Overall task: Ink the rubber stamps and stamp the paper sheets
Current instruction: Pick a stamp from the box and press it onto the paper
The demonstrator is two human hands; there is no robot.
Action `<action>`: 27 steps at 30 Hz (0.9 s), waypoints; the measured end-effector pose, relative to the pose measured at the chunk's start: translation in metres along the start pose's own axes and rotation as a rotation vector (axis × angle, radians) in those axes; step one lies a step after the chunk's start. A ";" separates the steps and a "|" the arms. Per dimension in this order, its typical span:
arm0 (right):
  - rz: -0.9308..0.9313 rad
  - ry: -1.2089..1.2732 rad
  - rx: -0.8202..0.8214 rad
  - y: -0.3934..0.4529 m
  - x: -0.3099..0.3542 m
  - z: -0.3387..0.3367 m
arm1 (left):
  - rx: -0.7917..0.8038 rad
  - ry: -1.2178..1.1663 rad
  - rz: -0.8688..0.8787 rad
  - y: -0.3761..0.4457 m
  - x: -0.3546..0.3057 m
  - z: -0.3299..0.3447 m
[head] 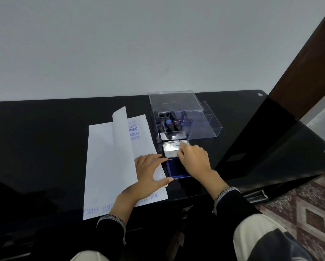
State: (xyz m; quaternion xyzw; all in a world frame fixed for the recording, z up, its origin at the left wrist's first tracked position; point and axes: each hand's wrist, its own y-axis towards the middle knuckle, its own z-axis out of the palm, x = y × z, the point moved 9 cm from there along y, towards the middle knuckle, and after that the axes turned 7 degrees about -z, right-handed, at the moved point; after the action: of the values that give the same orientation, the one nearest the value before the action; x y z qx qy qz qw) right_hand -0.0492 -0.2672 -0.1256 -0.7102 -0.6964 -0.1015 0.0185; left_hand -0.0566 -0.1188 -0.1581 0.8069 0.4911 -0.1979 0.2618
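The step in hand looks like opening the ink pad (177, 167), which lies near the front edge of the bench (44, 129), toward its right end, just right of the paper sheets (110, 162). The right hand (192, 160) has its fingers curled on the near edge of the pad's metal lid (174, 150), which stands tilted back so the blue ink surface shows below it; that grip is clamped on the lid. The left hand (150, 172) lies flat, fingers straight, on the right margin of the sheets, fingertips at the pad's left corner, seemingly steadying both. The rubber stamps (169, 125) sit untouched in the clear box (186, 119) behind the pad, toward the bench's back edge. Next, I judge, the lid must go fully back, then one stamp be lifted out and pressed onto the ink.
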 end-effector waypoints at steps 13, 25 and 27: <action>0.031 -0.008 -0.057 -0.010 -0.001 0.002 | 0.117 0.147 -0.004 -0.004 0.008 0.003; 0.007 -0.029 -0.034 -0.005 0.001 0.000 | 0.117 0.138 -0.013 -0.005 0.008 0.003; -0.004 -0.015 0.006 0.002 0.001 0.000 | 0.124 0.139 -0.016 -0.005 0.008 0.003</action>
State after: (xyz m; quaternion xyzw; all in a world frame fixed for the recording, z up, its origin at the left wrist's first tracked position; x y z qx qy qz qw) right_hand -0.0473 -0.2666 -0.1251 -0.7095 -0.6982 -0.0941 0.0149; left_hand -0.0582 -0.1135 -0.1663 0.8293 0.5014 -0.1735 0.1752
